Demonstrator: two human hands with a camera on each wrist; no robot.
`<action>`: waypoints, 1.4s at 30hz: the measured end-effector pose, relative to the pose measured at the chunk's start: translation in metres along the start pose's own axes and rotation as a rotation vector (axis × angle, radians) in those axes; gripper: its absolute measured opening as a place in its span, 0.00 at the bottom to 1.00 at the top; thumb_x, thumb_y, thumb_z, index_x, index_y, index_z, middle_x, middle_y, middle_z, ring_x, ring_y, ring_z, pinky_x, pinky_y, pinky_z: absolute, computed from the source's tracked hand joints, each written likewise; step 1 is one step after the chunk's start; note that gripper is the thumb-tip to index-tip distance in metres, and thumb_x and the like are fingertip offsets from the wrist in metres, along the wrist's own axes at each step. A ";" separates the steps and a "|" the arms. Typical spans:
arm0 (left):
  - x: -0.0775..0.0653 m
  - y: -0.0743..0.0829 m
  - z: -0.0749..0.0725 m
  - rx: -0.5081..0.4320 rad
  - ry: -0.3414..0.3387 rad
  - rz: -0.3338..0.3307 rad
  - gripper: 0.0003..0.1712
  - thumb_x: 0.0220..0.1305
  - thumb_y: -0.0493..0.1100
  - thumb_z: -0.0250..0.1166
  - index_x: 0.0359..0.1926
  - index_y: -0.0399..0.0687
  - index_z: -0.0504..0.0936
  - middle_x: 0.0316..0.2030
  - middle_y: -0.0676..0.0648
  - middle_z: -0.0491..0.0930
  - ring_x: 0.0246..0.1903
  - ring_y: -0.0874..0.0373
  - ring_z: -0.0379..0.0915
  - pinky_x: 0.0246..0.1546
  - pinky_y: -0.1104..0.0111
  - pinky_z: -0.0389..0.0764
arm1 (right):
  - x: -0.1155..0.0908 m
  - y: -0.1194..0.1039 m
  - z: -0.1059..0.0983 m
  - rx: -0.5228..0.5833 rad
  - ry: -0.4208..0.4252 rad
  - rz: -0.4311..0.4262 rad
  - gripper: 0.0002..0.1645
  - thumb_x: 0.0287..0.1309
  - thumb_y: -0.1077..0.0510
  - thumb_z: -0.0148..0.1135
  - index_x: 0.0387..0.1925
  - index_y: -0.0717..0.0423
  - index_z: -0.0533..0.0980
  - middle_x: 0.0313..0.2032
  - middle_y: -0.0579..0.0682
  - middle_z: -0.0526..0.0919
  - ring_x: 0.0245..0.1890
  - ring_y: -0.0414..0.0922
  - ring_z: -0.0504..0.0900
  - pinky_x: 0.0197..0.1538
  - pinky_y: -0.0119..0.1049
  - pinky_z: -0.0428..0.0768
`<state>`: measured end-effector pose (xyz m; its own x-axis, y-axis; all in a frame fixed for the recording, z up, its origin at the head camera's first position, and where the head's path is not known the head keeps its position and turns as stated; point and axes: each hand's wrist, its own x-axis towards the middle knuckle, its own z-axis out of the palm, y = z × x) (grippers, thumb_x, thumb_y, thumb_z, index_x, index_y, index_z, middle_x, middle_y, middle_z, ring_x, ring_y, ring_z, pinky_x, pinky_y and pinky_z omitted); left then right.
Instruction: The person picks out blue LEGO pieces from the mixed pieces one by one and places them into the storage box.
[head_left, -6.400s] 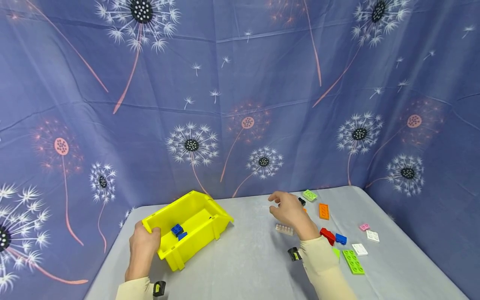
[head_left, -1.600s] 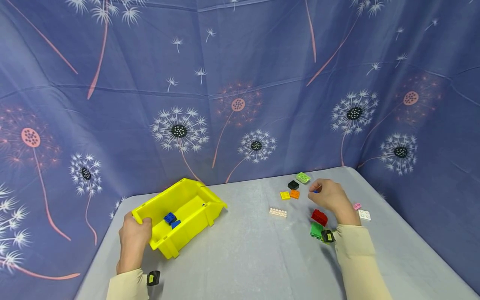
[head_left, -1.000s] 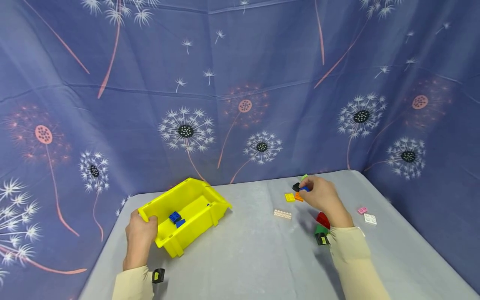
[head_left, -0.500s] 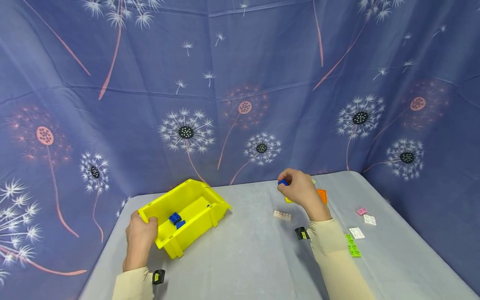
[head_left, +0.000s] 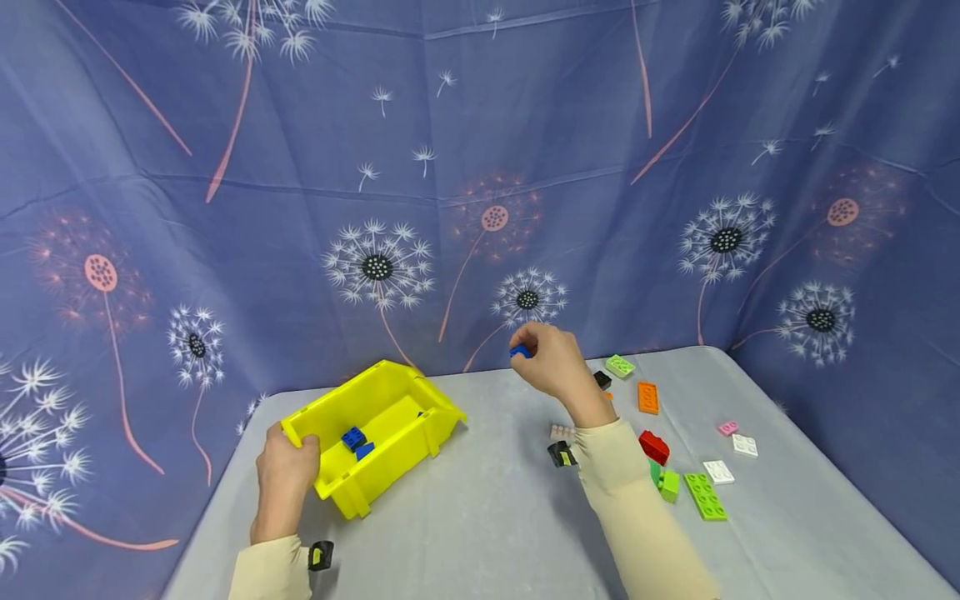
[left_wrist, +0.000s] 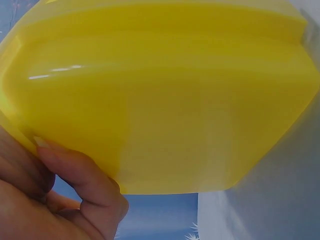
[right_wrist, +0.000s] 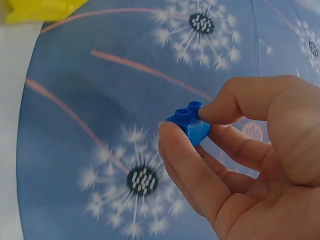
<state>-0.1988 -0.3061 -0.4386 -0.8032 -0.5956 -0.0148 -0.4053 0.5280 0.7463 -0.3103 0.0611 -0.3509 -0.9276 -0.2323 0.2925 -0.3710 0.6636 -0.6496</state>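
Note:
A yellow plastic bin (head_left: 397,467) stands on the left of the table, with blue bricks (head_left: 354,438) lying inside it. My left hand (head_left: 287,467) grips the bin's near left rim; in the left wrist view the fingers curl over the yellow wall (left_wrist: 165,110). Held up off the table, right of the bin, my right hand (head_left: 553,362) pinches a small blue building brick (right_wrist: 192,122) between thumb and fingertips. Two round studs show on that brick in the right wrist view.
Loose bricks lie at the right: a red one (head_left: 654,447), an orange one (head_left: 648,397), a long lime one (head_left: 706,497), white ones (head_left: 745,445), a pink one (head_left: 728,427) and a black one (head_left: 602,380). A pale studded brick (head_left: 562,432) is partly behind my right wrist. A dandelion-print curtain (head_left: 480,167) hangs behind.
My right hand picked up the blue brick among the loose bricks at the right and has carried it left and upward toward the bin. The left hand keeps its hold on the bin's rim.

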 end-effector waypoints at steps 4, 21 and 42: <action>-0.002 0.000 0.000 -0.009 -0.002 -0.004 0.37 0.65 0.43 0.49 0.69 0.30 0.46 0.47 0.27 0.67 0.38 0.41 0.70 0.34 0.55 0.75 | 0.005 -0.017 0.010 0.028 -0.006 -0.038 0.10 0.50 0.58 0.60 0.36 0.42 0.78 0.31 0.39 0.79 0.29 0.41 0.75 0.34 0.38 0.74; -0.001 -0.005 0.001 -0.015 0.035 0.032 0.36 0.64 0.42 0.51 0.68 0.30 0.50 0.45 0.28 0.69 0.36 0.42 0.72 0.29 0.59 0.74 | 0.006 -0.073 0.069 0.057 -0.142 -0.169 0.12 0.50 0.62 0.63 0.39 0.50 0.78 0.32 0.42 0.78 0.29 0.41 0.74 0.34 0.33 0.74; -0.003 -0.002 0.003 -0.038 0.038 0.023 0.35 0.65 0.41 0.51 0.67 0.29 0.50 0.43 0.28 0.70 0.34 0.43 0.73 0.28 0.60 0.76 | 0.000 -0.117 0.145 0.033 -0.271 -0.175 0.15 0.47 0.65 0.64 0.40 0.50 0.80 0.33 0.41 0.79 0.26 0.39 0.72 0.25 0.29 0.71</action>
<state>-0.1971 -0.3040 -0.4415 -0.7945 -0.6066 0.0279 -0.3693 0.5191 0.7708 -0.2729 -0.1194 -0.3771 -0.8255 -0.5249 0.2075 -0.5233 0.5741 -0.6297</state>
